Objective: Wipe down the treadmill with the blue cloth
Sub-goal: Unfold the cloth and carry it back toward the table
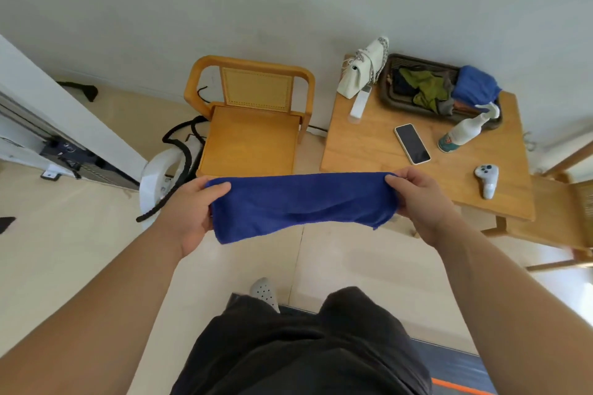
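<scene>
You've got the blue cloth (301, 205) stretched out flat between both hands, up in the air in front of you, over the floor and just this side of the wooden table (369, 151). Your left hand (192, 212) has its fingers curled round the cloth's left end, thumb on top. Your right hand (417, 199) pinches the right end the same way, with the fingers bunched over the edge. The cloth sags a bit in the middle, and the lower right corner hangs loose.

Past the cloth on the left is a wooden chair (253, 138) against the far wall. On the table to the right there's a phone (412, 143) lying face up, a spray bottle (462, 133) just right of it, and a white controller (487, 179) near the right edge. At the far side sit a white handbag (362, 69) and a dark tray (393, 94) of crumpled rags.
</scene>
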